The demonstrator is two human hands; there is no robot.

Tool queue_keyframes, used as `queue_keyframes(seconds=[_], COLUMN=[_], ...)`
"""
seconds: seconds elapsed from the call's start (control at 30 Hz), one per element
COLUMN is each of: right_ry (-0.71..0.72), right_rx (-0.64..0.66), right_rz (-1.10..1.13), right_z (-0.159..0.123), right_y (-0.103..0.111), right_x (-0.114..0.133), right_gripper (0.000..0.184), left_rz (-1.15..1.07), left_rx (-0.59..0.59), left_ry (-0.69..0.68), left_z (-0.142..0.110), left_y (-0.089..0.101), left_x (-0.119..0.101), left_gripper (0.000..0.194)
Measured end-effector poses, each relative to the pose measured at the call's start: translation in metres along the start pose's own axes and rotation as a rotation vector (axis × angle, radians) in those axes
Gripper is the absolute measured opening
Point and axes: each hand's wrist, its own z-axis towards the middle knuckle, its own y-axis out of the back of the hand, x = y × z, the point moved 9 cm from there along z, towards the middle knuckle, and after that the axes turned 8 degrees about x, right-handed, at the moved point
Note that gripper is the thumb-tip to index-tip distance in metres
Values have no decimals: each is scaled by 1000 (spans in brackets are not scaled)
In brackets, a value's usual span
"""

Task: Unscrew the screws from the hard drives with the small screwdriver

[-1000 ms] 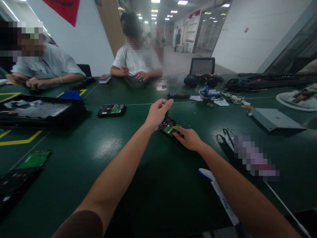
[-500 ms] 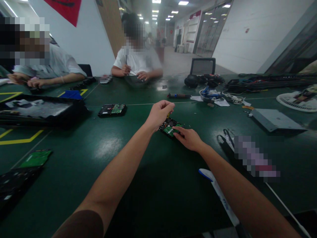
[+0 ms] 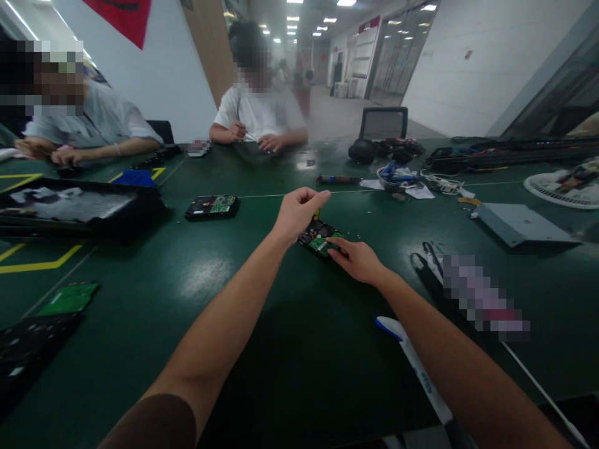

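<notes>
A hard drive [image 3: 311,237] with a green circuit board lies on the table a little right of the middle of the head view. Above its far left part, my left hand [image 3: 299,215] is closed in a pinch around an upright screwdriver [image 3: 317,214]; only a bit of its yellow handle shows, and its tip is hidden. My right hand [image 3: 358,259] comes in from the right, thumb and fingers gripping the drive's near right side. Several tiny pieces lie just beyond the drive.
Another hard drive [image 3: 212,206] lies left on the green table [image 3: 196,337]. A black tray-like case [image 3: 79,206], a green circuit board [image 3: 70,298], a grey metal box [image 3: 524,224] and a white-and-blue strip [image 3: 421,368] lie around. Two people sit opposite, working with their hands.
My left hand has turned slightly at the fingers over the drive, with the screwdriver still in it. The right hand and the hard drive stay nearly where they were.
</notes>
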Motion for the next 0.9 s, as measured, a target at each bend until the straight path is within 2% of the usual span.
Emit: queue_keyframes(seconds=[0.2,0.4,0.53,0.7,0.8,0.9], right_ry=[-2,-5,-9,-14,-17,-16], right_rx=[5,-7,5,13,16,8], right_rz=[8,-4,0,8,1,-4], right_z=[-1,-1,0,0,0,0], right_y=[-1,0,1,1,0,0], right_x=[0,0,0,1,0,-1], right_gripper=[49,49,48,49,49,49], left_rz=[10,-115,-138,-58,-37,-104], left_rx=[27,97,110,70,105,154], left_ry=[42,158,149,105,103,135], left_z=[1,-2,-1,1,0,-1], left_y=[3,-5,-8,-3,-4,-9], left_x=[1,7,7,4,2,2], left_gripper=[38,34,35,35,37,37])
